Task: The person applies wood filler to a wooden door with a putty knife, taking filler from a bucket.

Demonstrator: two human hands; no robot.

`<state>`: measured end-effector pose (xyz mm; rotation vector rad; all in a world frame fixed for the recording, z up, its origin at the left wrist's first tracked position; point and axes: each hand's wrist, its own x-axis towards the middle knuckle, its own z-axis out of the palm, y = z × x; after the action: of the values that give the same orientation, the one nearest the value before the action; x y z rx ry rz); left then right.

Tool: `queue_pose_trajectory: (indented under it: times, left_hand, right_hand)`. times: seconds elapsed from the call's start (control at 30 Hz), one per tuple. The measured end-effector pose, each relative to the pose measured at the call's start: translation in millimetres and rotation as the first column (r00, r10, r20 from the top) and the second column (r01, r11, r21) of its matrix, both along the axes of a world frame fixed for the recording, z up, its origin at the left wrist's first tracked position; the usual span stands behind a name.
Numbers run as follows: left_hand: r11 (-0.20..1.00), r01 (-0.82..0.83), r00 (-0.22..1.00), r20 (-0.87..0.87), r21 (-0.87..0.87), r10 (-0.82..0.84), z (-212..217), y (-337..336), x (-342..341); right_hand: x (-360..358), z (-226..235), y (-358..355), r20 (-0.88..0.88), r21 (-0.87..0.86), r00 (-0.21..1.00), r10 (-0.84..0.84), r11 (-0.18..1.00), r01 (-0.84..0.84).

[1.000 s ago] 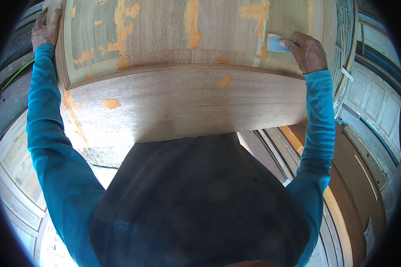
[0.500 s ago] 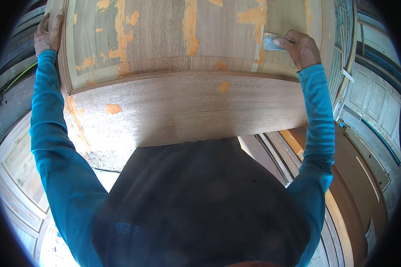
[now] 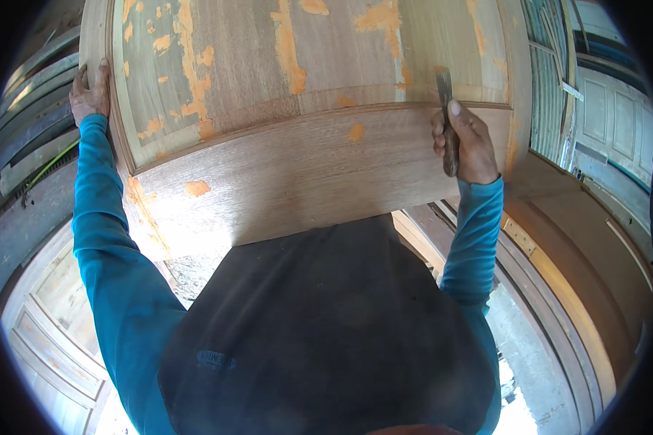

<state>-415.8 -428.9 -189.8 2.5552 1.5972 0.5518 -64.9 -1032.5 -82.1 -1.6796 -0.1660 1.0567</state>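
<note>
Right hand [image 3: 473, 141] is closed around the dark handle of a scraper [image 3: 445, 94], thumb lying against it, blade pointing to the far edge of the wooden door [image 3: 305, 185]. Scraper sits toward the door's near right corner, handle over the plain near rail, blade tip just past the moulding [image 3: 247, 123]. Can't tell from here if the blade touches wood.

Left hand [image 3: 89, 96] is at the door's left edge, fingers a bit apart and pointing to the far end. Can't tell whether it grips the edge or only rests there.

Orange filler [image 3: 286, 51] runs in ragged strips across the inset panel, roughly lengthwise. Two separate blobs on the near rail: one patch [image 3: 197, 188] by the left corner, a smaller spot [image 3: 356, 132] around the middle, close to the moulding. More orange along the joint at the left corner.

Right of the door: brown boards [image 3: 573, 246], white panelled door [image 3: 613, 116] beyond. Left: stacked boards [image 3: 29, 196].
</note>
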Motion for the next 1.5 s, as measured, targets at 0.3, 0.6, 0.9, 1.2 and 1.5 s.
queue_pose_trajectory:
  times: [0.3,0.6,0.9,1.2,1.5]
  left_hand:
    - [0.999,0.037,0.999,0.022,-0.021,-0.036,-5,11,0]
    - [0.997,0.071,0.997,-0.030,-0.027,-0.072,-12,23,0]
    - [0.996,0.081,0.996,-0.029,-0.036,-0.082,-23,43,-7]
    - [0.995,0.099,0.986,-0.131,0.000,-0.099,-22,35,-1]
    - [0.987,0.152,0.987,-0.061,0.061,-0.148,-19,19,-7]
  right_hand:
    - [-114,0,-95,0.076,0.073,0.944,-0.321,0.946,0.315]
    - [-208,-95,-128,0.741,-0.158,0.638,-0.211,0.868,0.471]
    - [-310,-214,-209,0.548,-0.456,0.837,-0.005,0.837,0.304]
    - [-230,-34,-164,0.750,-0.527,0.639,0.173,0.739,0.418]
    - [-186,4,-98,0.393,-0.920,0.465,0.794,0.334,0.207]
